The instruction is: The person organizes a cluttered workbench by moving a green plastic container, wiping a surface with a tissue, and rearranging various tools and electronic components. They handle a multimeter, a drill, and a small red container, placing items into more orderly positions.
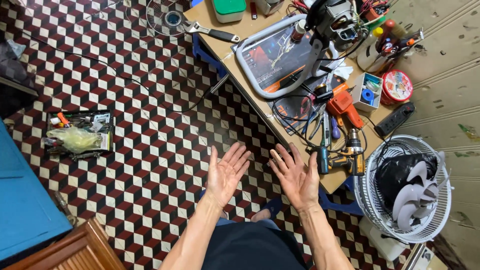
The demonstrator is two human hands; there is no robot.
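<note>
My left hand (226, 172) and my right hand (296, 176) are both held out palm up over the patterned tile floor (150, 165), fingers spread, holding nothing. They hover just in front of the near edge of a low wooden table (235, 55). Closest to my right hand is a cordless drill (345, 160) lying at the table edge. A fan motor on a grey stand (327, 25) rests further back on the table. Beside the table stands a white fan guard (402, 187) with loose fan blades inside.
The table carries an orange tool (345, 105), screwdrivers, cables, a power strip (395, 120), an adjustable wrench (212, 32), a green-lidded box (229, 9) and a small box of parts (367, 92). On the floor lie an open tool tray (80, 135), a fan grille (167, 17) and a blue sheet (22, 200).
</note>
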